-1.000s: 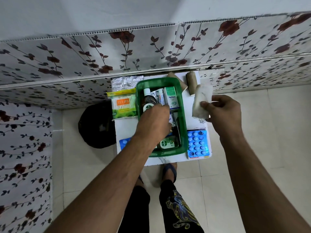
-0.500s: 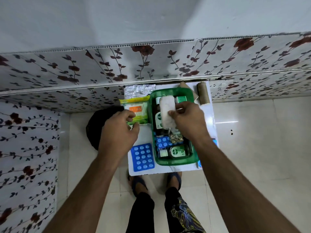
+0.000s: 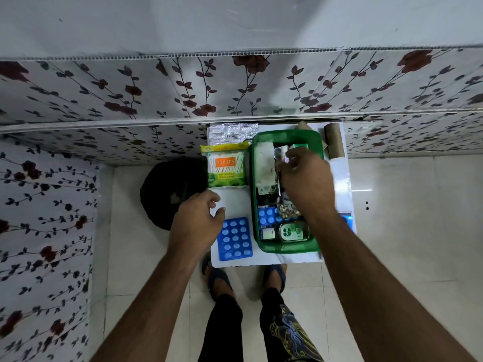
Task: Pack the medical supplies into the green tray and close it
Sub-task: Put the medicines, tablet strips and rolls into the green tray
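Observation:
The green tray [image 3: 285, 135] stands on a small white table [image 3: 235, 202]. It holds a white gauze pack [image 3: 264, 163] along its left side, a Dettol bottle [image 3: 291, 232], a blue blister pack [image 3: 267, 214] and small boxes. My right hand [image 3: 305, 184] hovers over the tray's middle with bent fingers beside the gauze pack, holding nothing that I can see. My left hand [image 3: 198, 222] is open above the table, just left of a loose blue blister pack [image 3: 235, 240]. A cotton swab pack [image 3: 226, 165] lies left of the tray.
A silver blister sheet [image 3: 232, 131] lies at the table's back left and a cardboard roll [image 3: 334, 142] at the back right. Another blue pack [image 3: 348, 220] peeks out behind my right forearm. A black round object [image 3: 167, 192] sits on the floor by the patterned wall.
My right hand carried the white gauze pack into the tray, laid it along the left side and let go. My left hand left the tray, passed the swab pack and came back toward the loose blue blister pack.

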Tool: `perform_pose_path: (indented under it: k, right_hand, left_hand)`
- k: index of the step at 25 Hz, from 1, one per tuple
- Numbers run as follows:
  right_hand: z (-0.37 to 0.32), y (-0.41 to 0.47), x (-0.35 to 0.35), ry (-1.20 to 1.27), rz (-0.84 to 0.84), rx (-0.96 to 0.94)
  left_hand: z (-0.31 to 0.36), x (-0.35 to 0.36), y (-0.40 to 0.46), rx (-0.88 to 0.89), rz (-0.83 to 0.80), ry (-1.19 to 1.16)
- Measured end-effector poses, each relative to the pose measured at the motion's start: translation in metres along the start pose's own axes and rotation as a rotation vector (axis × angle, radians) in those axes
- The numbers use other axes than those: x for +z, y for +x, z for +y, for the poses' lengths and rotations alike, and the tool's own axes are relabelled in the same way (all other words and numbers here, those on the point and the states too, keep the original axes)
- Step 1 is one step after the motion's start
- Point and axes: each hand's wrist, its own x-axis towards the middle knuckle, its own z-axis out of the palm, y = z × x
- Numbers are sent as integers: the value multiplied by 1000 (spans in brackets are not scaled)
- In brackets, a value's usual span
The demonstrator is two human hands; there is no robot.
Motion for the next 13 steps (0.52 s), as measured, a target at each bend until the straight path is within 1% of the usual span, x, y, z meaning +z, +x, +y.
perform_pose_path:
  k: [3,4,5,6,8,9,11,13]
  right_hand:
    - [37,-20,-50,83,241,41]
    - [58,-26,-60,75,261,89]
    - [82,-31,-65,43,223,147]
    - [106,-34,-63,2,141,210]
    - [145,-39,-55,-86,-64,322]
    - [156,-42,-50,-117,-135,346]
    - [169,-43,-40,-120,-168,351]
    - [173,-43,-35,-101,-137,354]
  left_hand:
    - [-13,12,-16,-93,-81,3]
    - [-15,17,-23,-109,-116,21]
    - [-15,22,-29,-119,-145,45]
    - [-15,26,-33,-120,-161,68]
    - [-13,34,-37,-90,-143,112]
    - [-12,38,-38,-73,-118,125]
    - [-13,42,-36,-52,-74,151]
    - [-13,46,-35,-40,-43,169]
